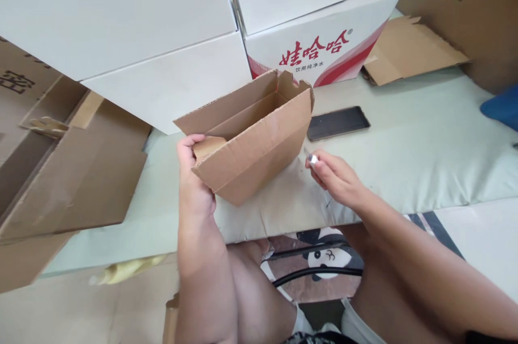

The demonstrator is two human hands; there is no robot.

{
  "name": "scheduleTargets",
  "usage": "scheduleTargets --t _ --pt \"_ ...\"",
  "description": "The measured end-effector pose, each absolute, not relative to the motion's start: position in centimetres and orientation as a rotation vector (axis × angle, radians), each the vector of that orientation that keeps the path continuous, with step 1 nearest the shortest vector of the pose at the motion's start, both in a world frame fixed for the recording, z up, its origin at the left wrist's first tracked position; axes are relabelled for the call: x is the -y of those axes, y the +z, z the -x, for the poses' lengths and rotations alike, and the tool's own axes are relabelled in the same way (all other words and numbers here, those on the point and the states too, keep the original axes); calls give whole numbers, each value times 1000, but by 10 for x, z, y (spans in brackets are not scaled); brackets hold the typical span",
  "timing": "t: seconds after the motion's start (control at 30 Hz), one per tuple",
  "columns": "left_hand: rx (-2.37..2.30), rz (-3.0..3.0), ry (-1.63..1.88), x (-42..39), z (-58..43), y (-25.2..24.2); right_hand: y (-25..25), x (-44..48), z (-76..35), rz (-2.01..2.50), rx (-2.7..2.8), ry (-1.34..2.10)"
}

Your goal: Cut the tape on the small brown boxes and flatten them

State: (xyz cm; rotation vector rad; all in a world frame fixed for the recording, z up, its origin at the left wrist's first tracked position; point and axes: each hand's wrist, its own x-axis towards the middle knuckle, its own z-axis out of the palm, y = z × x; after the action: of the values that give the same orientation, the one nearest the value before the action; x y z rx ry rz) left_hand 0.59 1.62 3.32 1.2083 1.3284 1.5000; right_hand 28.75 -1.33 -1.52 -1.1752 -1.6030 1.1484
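Note:
An open brown cardboard box [263,152] stands tilted above the pale green cloth, its flaps upright. Fingers of my left hand [196,182] wrap around its near left end, thumb side against a short flap. Just right of the box, my right hand [334,174] is closed around a slim tool with a silver end [312,159]. Most of that tool is hidden inside the fist, so its kind is unclear. A dark smartphone [339,123] lies flat on the cloth behind my right hand.
White cartons [162,80] are stacked at the back, one with red lettering [315,50]. Larger open cardboard boxes [93,171] crowd the left. Flattened cardboard [413,50] lies at the back right, near a blue object [502,108]. The cloth-covered surface [424,144] ends just before my knees.

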Motion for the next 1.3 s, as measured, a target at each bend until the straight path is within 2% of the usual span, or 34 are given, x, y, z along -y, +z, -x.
scheduleTargets --t 0.27,0.47,0.87,1.3 --pt "-1383 -1164 1478 -12 -23 44 -12 33 -260 879 2000 880" --pt "-1375 -1263 1412 -3 -33 49 -17 34 -254 987 2112 752" --pt "-1401 -1300 1314 2 -40 58 -12 33 -257 1134 2147 777" --pt "-1378 -1313 1354 -1 -31 48 -13 17 -291 1358 1929 684"
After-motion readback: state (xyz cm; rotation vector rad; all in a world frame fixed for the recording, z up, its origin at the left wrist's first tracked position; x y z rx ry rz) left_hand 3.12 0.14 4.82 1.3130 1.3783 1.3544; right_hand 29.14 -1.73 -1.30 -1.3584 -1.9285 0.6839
